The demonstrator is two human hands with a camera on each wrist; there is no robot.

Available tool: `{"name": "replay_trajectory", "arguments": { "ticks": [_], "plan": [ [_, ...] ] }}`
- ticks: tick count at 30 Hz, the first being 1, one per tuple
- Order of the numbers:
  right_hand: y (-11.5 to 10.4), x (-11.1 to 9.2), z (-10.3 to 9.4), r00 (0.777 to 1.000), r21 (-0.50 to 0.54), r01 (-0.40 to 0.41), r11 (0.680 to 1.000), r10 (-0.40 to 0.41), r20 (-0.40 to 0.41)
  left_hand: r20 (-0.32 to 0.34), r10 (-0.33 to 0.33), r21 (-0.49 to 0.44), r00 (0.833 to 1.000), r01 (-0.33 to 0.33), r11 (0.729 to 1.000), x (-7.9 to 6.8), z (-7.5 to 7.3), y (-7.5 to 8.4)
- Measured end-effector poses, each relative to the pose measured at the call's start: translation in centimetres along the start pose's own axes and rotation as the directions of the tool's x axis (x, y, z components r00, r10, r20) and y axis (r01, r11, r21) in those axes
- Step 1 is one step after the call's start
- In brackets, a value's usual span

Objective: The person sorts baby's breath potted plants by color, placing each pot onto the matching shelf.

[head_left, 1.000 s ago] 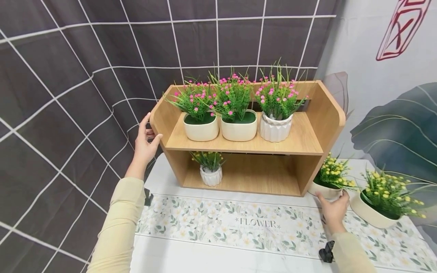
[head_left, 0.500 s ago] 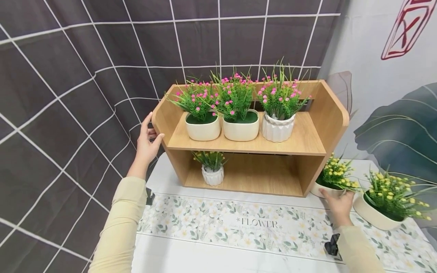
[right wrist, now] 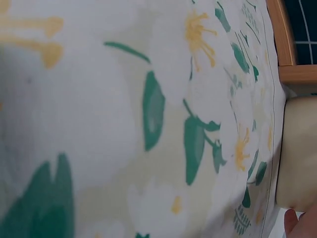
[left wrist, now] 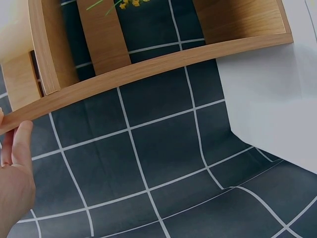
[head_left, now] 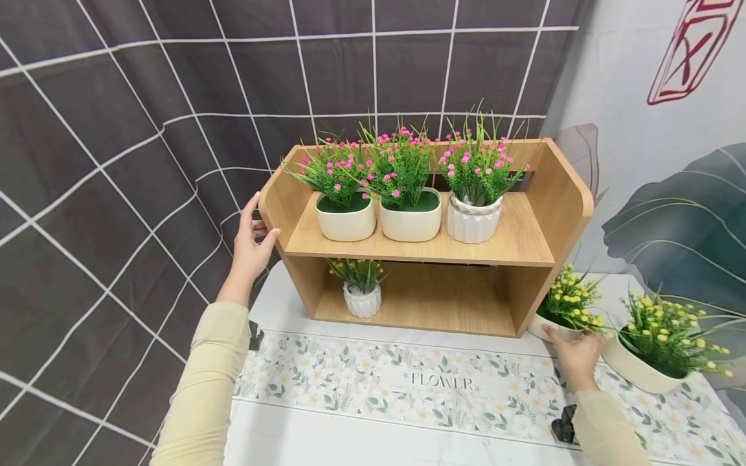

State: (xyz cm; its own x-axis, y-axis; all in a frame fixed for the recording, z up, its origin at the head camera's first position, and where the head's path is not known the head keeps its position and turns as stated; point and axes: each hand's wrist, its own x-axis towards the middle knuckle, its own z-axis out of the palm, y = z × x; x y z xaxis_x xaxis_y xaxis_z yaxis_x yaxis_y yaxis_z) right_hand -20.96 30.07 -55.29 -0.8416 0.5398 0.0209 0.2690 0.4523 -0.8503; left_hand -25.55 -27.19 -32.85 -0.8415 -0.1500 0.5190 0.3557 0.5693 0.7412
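Note:
My left hand [head_left: 250, 249] grips the upper left edge of the wooden shelf [head_left: 419, 252], thumb toward the front; in the left wrist view it touches the panel edge [left wrist: 99, 84]. Low at the shelf's right side, my right hand [head_left: 577, 356] holds a cream oval pot of yellow flowers [head_left: 571, 301], which stands on the table against the side panel. Part of that pot [right wrist: 299, 153] shows in the right wrist view, with a fingertip below it. The hand hides some of the pot's front. To its right stands another cream pot of yellow flowers [head_left: 647, 369].
Pink flowers in two cream pots [head_left: 346, 223] and one white ribbed pot [head_left: 473, 223] line the top shelf. A small white pot of yellow flowers [head_left: 362, 301] stands on the lower level. A floral runner [head_left: 408, 378] lies along the table; a dark grid curtain [head_left: 408, 71] hangs behind.
The head view has shifted slightly. My right hand sits a little differently on the pot, its fingers lower at the right side. The left hand and the shelf hold their place.

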Motion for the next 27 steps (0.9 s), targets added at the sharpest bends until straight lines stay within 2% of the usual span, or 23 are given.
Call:
{"name": "replay_trajectory", "arguments": {
  "ticks": [3, 9, 13, 20, 27],
  "plan": [
    [-0.03, -0.13, -0.06, 1.000, -0.034, 0.011, 0.999, -0.011, -0.002, -0.001, 0.004, 0.000, 1.000, -0.004, 1.000, -0.05, -0.05, 0.11],
    [0.03, -0.29, -0.03, 1.000, -0.079, -0.031, 0.996, 0.031, 0.002, -0.002, 0.014, 0.002, 1.000, -0.014, 1.000, -0.01, -0.04, 0.18],
    [0.04, -0.37, -0.06, 0.999, -0.063, -0.043, 0.997, 0.044, 0.004, -0.002, 0.004, 0.004, 1.000, -0.004, 1.000, -0.01, -0.02, 0.22],
    [0.09, -0.67, 0.15, 0.993, -0.029, -0.115, 0.993, 0.116, 0.031, 0.003, -0.002, 0.005, 1.000, 0.002, 1.000, 0.02, 0.05, 0.29],
    [0.36, -0.76, 0.41, 0.990, -0.009, -0.144, 0.989, 0.144, 0.000, 0.005, -0.018, 0.008, 1.000, 0.018, 1.000, -0.02, 0.02, 0.30]
  ]
}}
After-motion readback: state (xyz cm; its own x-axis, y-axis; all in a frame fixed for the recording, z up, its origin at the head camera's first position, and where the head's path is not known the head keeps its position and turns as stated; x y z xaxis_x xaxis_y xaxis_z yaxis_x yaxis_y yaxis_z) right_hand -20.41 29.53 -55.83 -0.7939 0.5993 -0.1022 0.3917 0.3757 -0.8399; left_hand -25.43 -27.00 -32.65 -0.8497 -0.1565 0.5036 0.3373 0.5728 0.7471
